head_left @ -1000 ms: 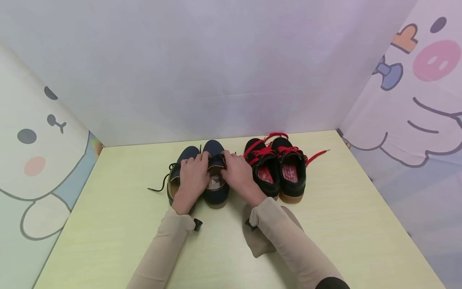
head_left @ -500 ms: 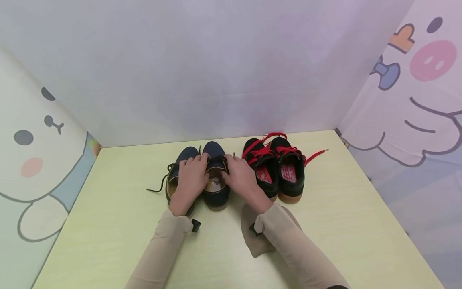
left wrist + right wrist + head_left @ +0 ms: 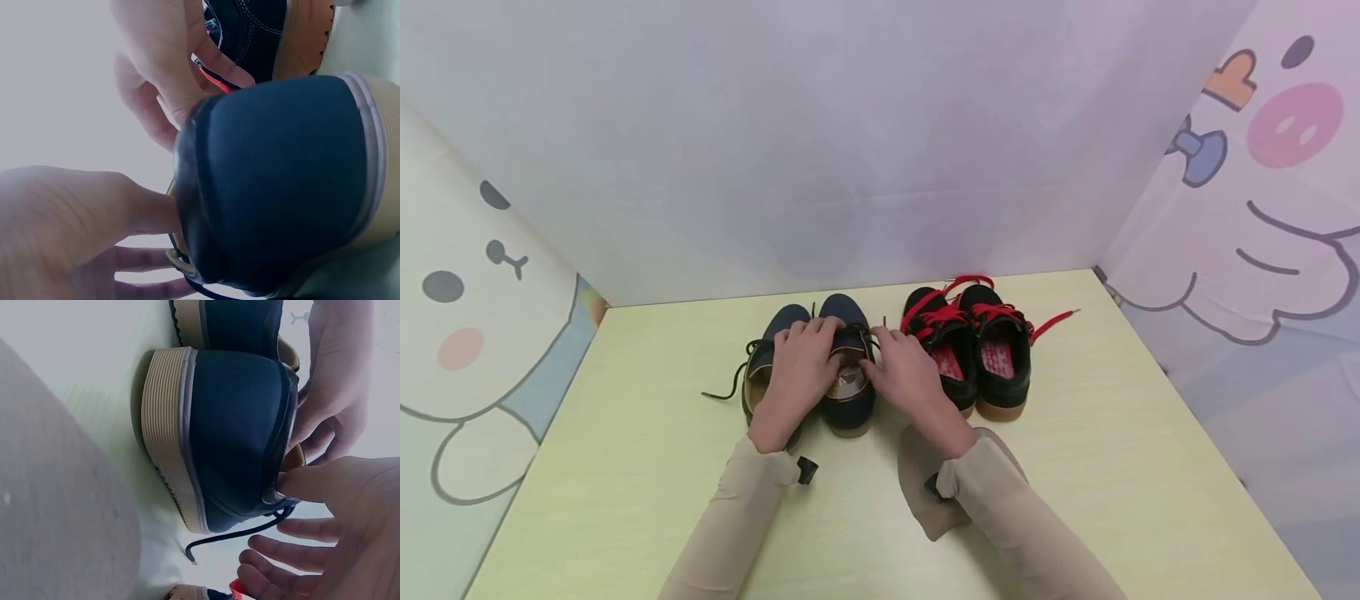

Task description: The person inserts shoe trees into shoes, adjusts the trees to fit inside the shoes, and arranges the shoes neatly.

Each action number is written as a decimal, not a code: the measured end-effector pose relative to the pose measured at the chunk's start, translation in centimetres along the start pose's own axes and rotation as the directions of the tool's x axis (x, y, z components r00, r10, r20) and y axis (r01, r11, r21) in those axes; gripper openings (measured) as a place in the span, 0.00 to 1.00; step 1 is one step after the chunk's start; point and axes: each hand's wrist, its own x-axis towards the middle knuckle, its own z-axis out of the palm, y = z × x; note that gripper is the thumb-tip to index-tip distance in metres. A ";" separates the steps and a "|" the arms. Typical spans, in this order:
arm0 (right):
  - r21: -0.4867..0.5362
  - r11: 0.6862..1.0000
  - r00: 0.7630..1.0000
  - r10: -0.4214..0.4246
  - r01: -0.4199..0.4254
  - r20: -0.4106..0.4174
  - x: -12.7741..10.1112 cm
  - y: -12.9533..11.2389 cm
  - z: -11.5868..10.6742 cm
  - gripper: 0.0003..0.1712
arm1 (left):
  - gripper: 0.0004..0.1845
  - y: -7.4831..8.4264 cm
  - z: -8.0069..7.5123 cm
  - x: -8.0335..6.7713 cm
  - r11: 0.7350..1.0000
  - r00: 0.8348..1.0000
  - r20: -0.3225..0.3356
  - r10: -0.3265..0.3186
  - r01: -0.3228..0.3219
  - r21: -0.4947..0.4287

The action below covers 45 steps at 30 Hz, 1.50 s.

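Between left hand [image 3: 800, 367], pinching its side, and right hand [image 3: 912, 371], spread with thumb touching, navy shoe [image 3: 281, 169] points toe-away.

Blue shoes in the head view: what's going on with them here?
A person has both hands at the right blue shoe. The left hand is over its left side with the thumb in the opening; the right hand has its thumb at the collar and the other fingers spread clear of that shoe. A lace trails out beside the right hand. The left blue shoe stands alongside, and red-laced black shoes stand to the right.
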 end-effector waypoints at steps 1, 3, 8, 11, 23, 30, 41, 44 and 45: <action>0.001 1.000 1.000 -0.002 0.002 -0.003 -0.1 0.0 0.0 0.32 | 0.20 0.1 -0.1 0.0 1.000 1.000 -0.003 0.007 -0.007 -0.003; -0.001 1.000 1.000 -0.005 0.005 -0.007 -0.4 0.0 -0.1 0.31 | 0.20 0.2 -0.2 0.0 1.000 1.000 -0.008 0.018 -0.018 -0.006; 0.002 1.000 1.000 -0.004 0.004 -0.004 -0.8 -0.1 -0.6 0.31 | 0.19 0.6 -0.3 0.0 0.999 0.999 -0.007 0.031 -0.031 -0.008; 0.010 1.000 1.000 0.006 -0.006 0.010 -1.1 -0.2 -1.0 0.30 | 0.19 0.8 -0.4 0.1 0.999 0.999 -0.011 0.038 -0.038 -0.016; 0.002 0.999 0.998 0.034 -0.034 0.049 -2.8 -0.9 -2.3 0.28 | 0.12 1.3 0.0 0.4 0.992 0.996 -0.038 0.084 -0.087 -0.096; 0.015 0.999 0.997 0.051 -0.052 0.066 -4.5 -1.0 -3.0 0.28 | 0.10 1.6 0.4 0.7 0.988 0.992 -0.061 0.110 -0.115 -0.099; 0.019 0.997 0.995 0.070 -0.072 0.073 -6.3 -0.1 -2.9 0.25 | 0.11 2.3 0.4 0.8 0.988 0.993 -0.039 0.115 -0.118 -0.102; 0.024 0.998 0.996 0.062 -0.063 0.059 -6.8 0.3 -2.8 0.25 | 0.11 2.4 0.6 0.8 0.987 0.992 -0.038 0.121 -0.125 -0.103; 0.024 0.998 0.997 0.057 -0.059 0.054 -7.0 0.4 -2.8 0.25 | 0.11 2.5 0.6 0.9 0.986 0.991 -0.038 0.125 -0.129 -0.102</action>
